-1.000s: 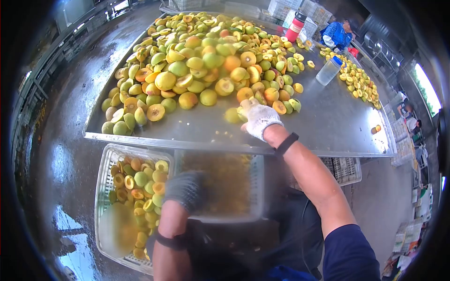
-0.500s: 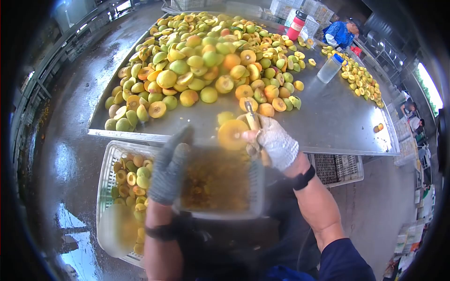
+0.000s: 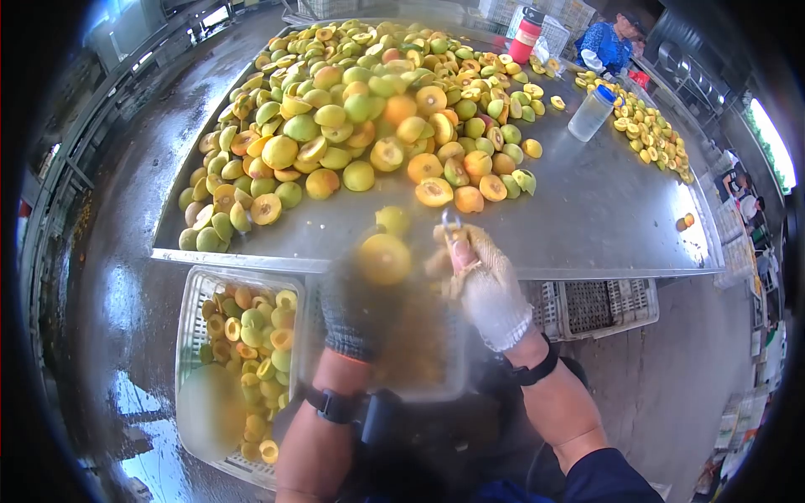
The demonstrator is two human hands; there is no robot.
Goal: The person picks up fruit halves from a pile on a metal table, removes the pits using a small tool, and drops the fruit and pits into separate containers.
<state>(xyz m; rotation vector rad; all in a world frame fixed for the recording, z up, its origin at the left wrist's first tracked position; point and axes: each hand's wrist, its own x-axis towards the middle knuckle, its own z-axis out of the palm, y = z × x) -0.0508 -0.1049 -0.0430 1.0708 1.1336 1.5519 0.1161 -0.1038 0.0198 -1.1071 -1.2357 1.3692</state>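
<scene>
My left hand (image 3: 345,306), in a dark grey glove, is blurred; its fingers seem closed on a halved yellow fruit (image 3: 384,258) with its cut face up. A second yellow-green piece (image 3: 392,220) shows just beyond it. My right hand (image 3: 486,293), in a whitish glove, is closed around a small tool with a looped metal tip (image 3: 451,220). Both hands are over the table's near edge. Beyond them a large heap of halved fruit (image 3: 335,117) lies on the metal table (image 3: 579,218).
A white crate (image 3: 186,335) of fruit halves stands at lower left, a blurred crate (image 3: 457,356) below my hands, a dark-bottomed crate (image 3: 604,306) at right. On the table are a clear bottle (image 3: 590,116), a red bottle (image 3: 526,38) and a smaller fruit pile (image 3: 654,134). A co-worker (image 3: 605,46) is at back right.
My left hand has moved right and closed on the fruit half, which was at my right hand before. My right hand has shifted slightly away from it, still holding the tool.
</scene>
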